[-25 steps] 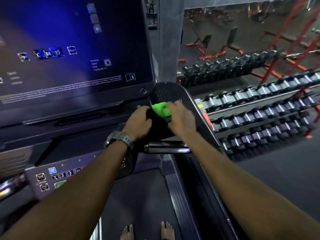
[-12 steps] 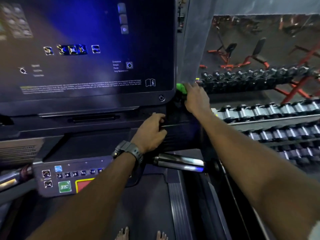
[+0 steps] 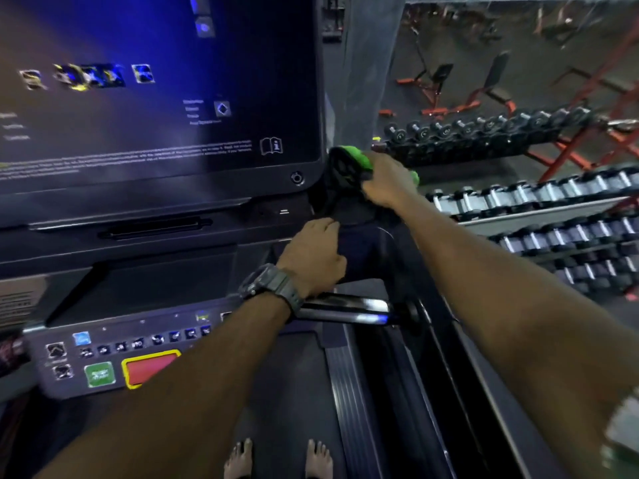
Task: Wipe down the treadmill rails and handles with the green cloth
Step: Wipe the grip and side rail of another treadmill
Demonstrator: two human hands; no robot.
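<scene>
My right hand [image 3: 383,181] presses the green cloth [image 3: 361,160] against the top of the black right handle [image 3: 340,181] of the treadmill, just off the lower right corner of the big screen [image 3: 155,98]. The cloth is bunched under my palm, and green shows at eleven o'clock and three o'clock of my hand; my fingers curl down over it. My left hand [image 3: 313,252] sits at about seven o'clock from the right one, apart from it, with fingers bent and resting on the dark console housing below the handle; I cannot tell whether they close round anything. A dark watch [image 3: 273,283] is on that wrist. Just below it, at five o'clock, a shiny metal grip bar [image 3: 349,307] sticks out toward the side rail [image 3: 356,392]. The button panel [image 3: 103,354], with a green key and a red one, lies at eight o'clock. Racks of dumbbells [image 3: 518,198] stand at three o'clock, beyond the machine. My bare toes [image 3: 276,458] show at six o'clock on the belt.
</scene>
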